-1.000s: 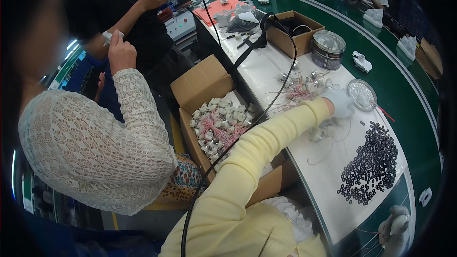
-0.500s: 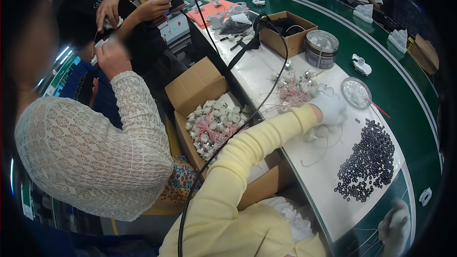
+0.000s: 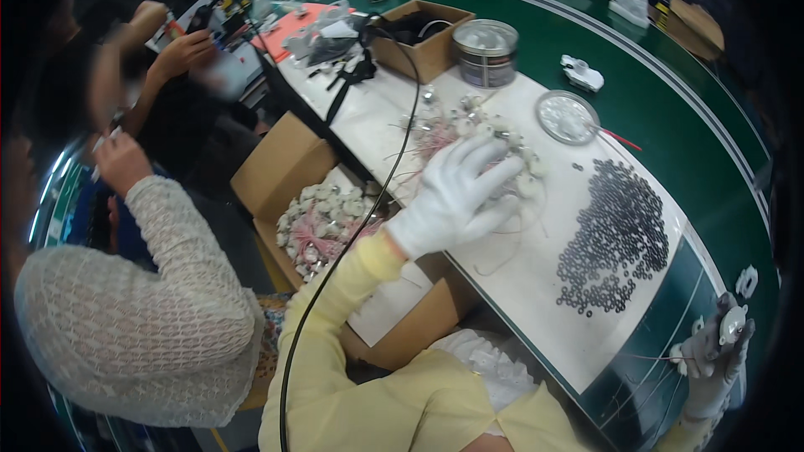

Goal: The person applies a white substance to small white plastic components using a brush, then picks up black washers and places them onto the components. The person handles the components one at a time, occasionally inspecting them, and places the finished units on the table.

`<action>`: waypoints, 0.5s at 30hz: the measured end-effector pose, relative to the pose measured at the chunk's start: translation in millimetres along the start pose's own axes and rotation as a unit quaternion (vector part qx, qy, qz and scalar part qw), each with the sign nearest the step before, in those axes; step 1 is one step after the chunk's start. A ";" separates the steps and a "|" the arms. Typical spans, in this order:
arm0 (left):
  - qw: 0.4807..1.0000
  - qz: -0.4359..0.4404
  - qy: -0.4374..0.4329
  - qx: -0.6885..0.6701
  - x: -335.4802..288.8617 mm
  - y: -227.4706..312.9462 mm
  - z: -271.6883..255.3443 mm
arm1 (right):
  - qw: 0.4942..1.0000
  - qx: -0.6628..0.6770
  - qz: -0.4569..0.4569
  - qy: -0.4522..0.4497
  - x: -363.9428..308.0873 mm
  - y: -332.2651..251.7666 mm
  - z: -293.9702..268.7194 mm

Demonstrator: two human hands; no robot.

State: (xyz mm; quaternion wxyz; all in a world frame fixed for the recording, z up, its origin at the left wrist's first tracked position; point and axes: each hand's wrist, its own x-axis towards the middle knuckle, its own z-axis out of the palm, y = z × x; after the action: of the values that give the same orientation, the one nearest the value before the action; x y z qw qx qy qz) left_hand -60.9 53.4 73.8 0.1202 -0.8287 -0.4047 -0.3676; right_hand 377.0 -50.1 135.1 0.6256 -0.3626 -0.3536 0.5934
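My left hand (image 3: 461,194), in a white glove, is over the near side of a loose heap of small white-and-silver parts with pink wires (image 3: 441,136) on the white table. Its fingers are spread, and I see nothing held in them; the palm side is hidden. At the lower right, my right hand (image 3: 712,360), in a greyish glove, grips a small round white part with a silver face (image 3: 733,324) between thumb and fingers. Another small white part with thin wires (image 3: 680,357) is beside that hand. Many small black rings (image 3: 615,234) lie between my hands.
A clear round dish (image 3: 568,117) with a red stick stands behind the rings. Farther back are a metal can (image 3: 486,52) and a cardboard box (image 3: 423,42). An open carton of wired parts (image 3: 322,222) sits left. A black cable (image 3: 335,343) crosses the view. Two people work at left.
My left hand has drawn back from beside the dish to the near side of the heap, fingers now spread. The round part in my right hand has come into view. The whole view has shifted.
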 end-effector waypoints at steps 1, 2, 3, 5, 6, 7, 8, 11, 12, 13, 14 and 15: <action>1.000 0.004 -0.013 -0.012 -6.4 5.9 -6.9 | 0.998 0.011 0.001 -0.057 -0.4 -5.5 -14.8; 1.000 0.005 -0.025 -0.009 -15.5 7.0 -7.9 | 0.993 0.021 0.004 -0.114 -0.6 -11.1 -29.5; 0.999 0.008 -0.036 -0.005 -23.7 4.2 -3.7 | 0.983 0.028 0.003 -0.184 5.1 -17.0 -33.7; 0.997 -0.061 -0.030 -0.029 -38.9 -3.9 3.3 | 0.979 0.027 -0.011 -0.204 1.9 -20.2 -37.6; 0.994 -0.096 -0.027 -0.038 -46.4 -9.1 5.8 | 0.976 0.029 -0.018 -0.216 1.2 -21.5 -39.0; 0.993 -0.116 -0.012 -0.012 -53.7 -17.0 8.5 | 0.974 0.020 -0.023 -0.223 1.6 -23.5 -40.2; 0.991 -0.135 0.005 0.013 -59.6 -27.9 12.4 | 0.973 0.015 -0.026 -0.230 1.0 -24.8 -39.4; 0.982 -0.160 0.031 0.089 -80.5 -66.8 26.8 | 0.969 0.007 -0.033 -0.244 -0.7 -24.3 -36.8; 0.979 -0.163 0.037 0.115 -82.4 -78.0 29.2 | 0.969 0.002 -0.036 -0.245 -1.2 -23.6 -36.9; 0.977 -0.175 0.026 0.120 -82.6 -88.8 32.2 | 0.971 -0.009 -0.040 -0.237 -2.1 -23.5 -37.5; 0.975 -0.186 0.015 0.124 -78.3 -96.3 34.6 | 0.971 -0.015 -0.040 -0.234 -2.8 -24.1 -38.1; 0.972 -0.198 0.003 0.127 -73.2 -103.0 38.5 | 0.972 -0.020 -0.040 -0.229 -3.5 -24.4 -38.7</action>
State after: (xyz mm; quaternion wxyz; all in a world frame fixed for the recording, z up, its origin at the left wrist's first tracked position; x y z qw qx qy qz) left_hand -148.9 96.2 -15.0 0.1510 -0.7088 -0.6037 -0.3323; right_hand 422.5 -55.7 137.5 0.5439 -0.2149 -0.5133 0.6281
